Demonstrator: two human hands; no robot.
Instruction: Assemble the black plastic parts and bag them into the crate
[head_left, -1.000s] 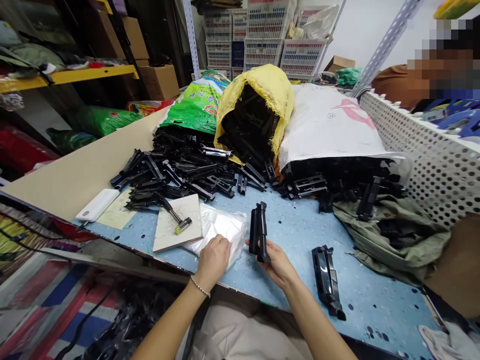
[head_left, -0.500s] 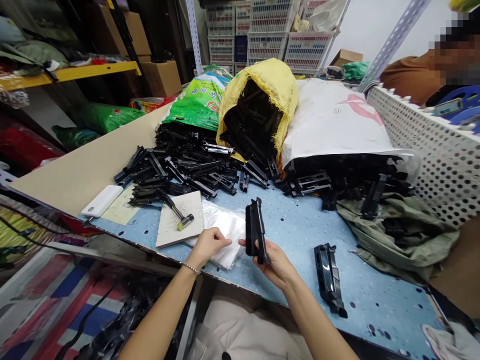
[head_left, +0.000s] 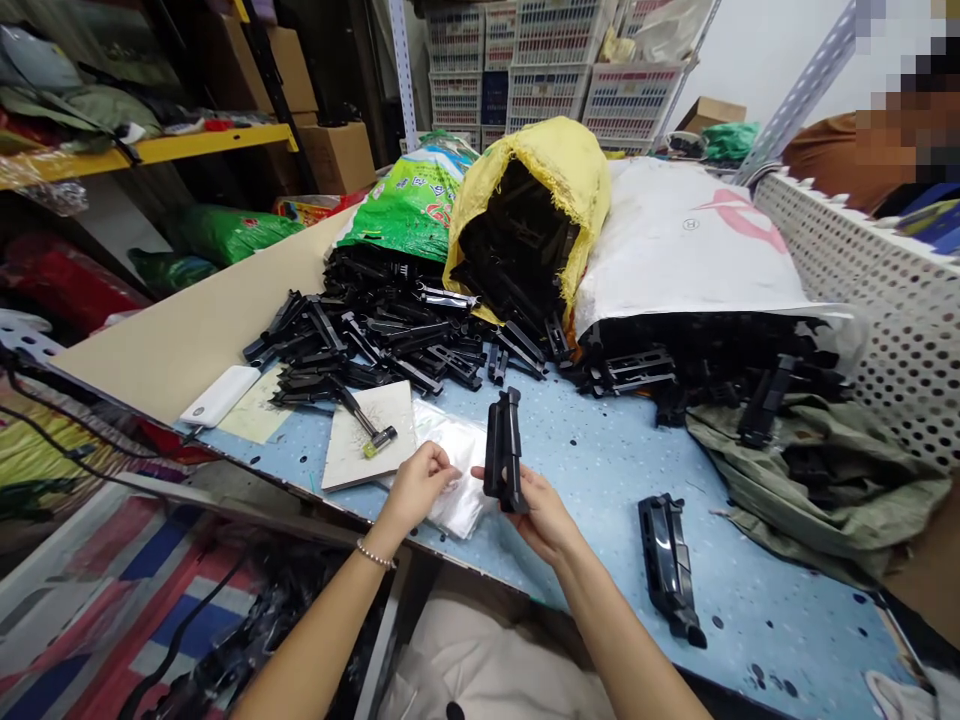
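Note:
My right hand (head_left: 541,512) grips a long black plastic part (head_left: 502,450), held upright above the blue tabletop. Over a stack of clear plastic bags (head_left: 459,505), my left hand (head_left: 417,488) has its fingertips pinched together; whether they hold a bag's edge I cannot tell. A second black plastic part (head_left: 670,568) of similar shape lies to the right of my right forearm. Left of the bags, a small hammer (head_left: 375,435) with a yellowish end rests on a pale square block (head_left: 346,466).
A heap of black parts (head_left: 375,340) spreads before a green sack (head_left: 420,205), a yellow sack (head_left: 596,185) and a white sack (head_left: 667,260). Dark green cloth (head_left: 847,510) and a perforated white basket (head_left: 900,330) stand right. A white device (head_left: 220,397) lies left. Another person sits at far right.
My left hand has risen slightly, its fingertips drawn closer together. The black part in my right hand has shifted a little left and stands straighter. The whole view has moved slightly.

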